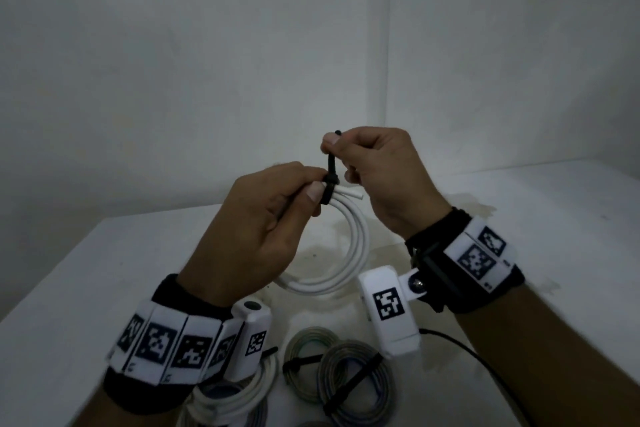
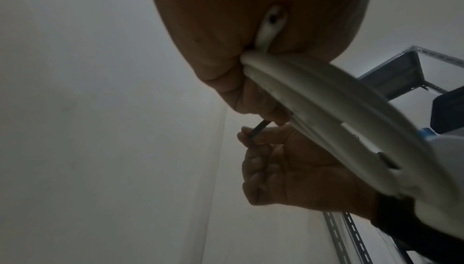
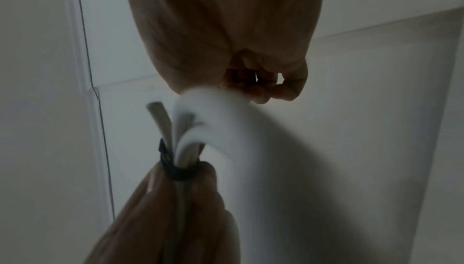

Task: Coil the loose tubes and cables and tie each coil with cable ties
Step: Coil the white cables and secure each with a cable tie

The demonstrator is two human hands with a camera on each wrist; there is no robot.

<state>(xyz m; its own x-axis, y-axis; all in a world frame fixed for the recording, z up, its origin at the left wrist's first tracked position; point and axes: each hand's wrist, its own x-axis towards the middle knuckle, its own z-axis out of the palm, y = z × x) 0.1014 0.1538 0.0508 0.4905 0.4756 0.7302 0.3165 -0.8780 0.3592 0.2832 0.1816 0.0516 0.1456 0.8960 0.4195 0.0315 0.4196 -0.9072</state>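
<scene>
Head | left hand [image 1: 256, 218] grips white coil [image 1: 346, 253] | right hand [image 1: 377, 177] pinches cable tie [image 1: 330, 180]

Dim, grey light; wrist views murky, close objects blurred.

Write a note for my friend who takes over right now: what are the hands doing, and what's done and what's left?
Left hand: grips the white plastic tube coil at the tie, holding it up above the white table.
Right hand: pinches the tail of the black cable tie and holds it upward.
Done: the tie is looped round the coil. Grey cable coils with black ties lie near the table's front edge, beside a white coil.
Left: probably snug this tie, then set the coil down. I cannot tell if loose cables remain.
</scene>
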